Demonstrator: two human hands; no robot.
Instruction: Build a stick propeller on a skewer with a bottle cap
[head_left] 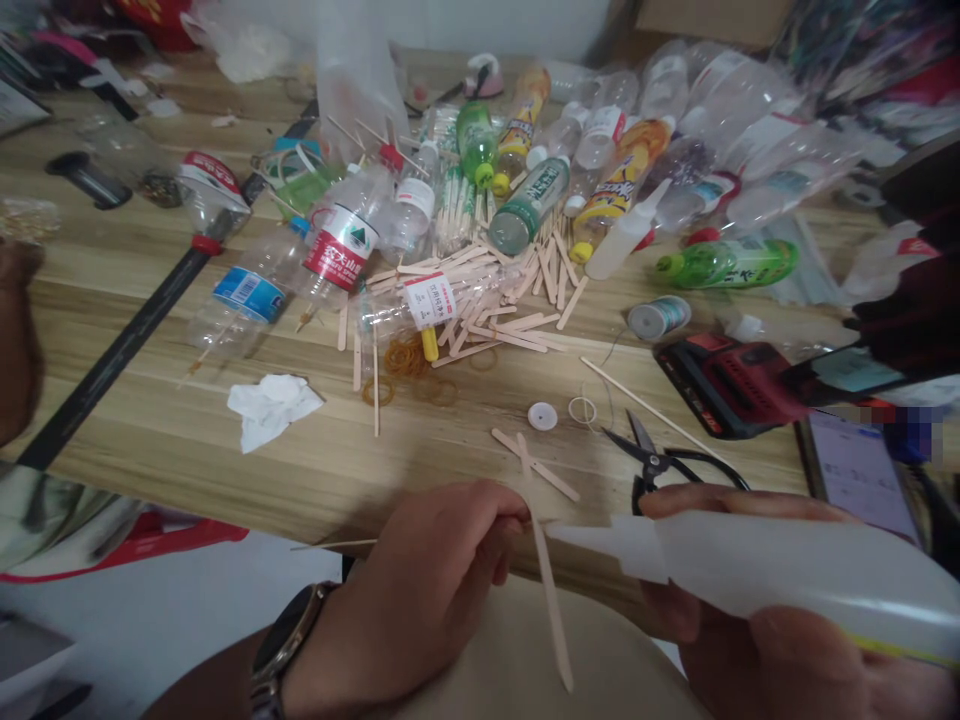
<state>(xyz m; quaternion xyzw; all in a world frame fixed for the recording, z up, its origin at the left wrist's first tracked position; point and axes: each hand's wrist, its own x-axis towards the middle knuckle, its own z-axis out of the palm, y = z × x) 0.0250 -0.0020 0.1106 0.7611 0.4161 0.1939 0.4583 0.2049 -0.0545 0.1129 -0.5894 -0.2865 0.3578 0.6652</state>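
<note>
The left hand (442,575) is closed in a pinch, fingertips gripping a stick (550,600) that slants across in front of them. The right hand (806,650) is wrapped around a white squeeze bottle (795,565), nozzle pointed at the stick beside the left fingertips; whether they touch I cannot tell. Just beyond the left fingertips lies a second stick (559,480), crossed in view by the first. Scissors (655,462) sit just past the right hand, with a drill (735,385) farther out. Beyond the left hand are a tissue (274,405), rubber bands (405,357) and a stick pile (517,335).
</note>
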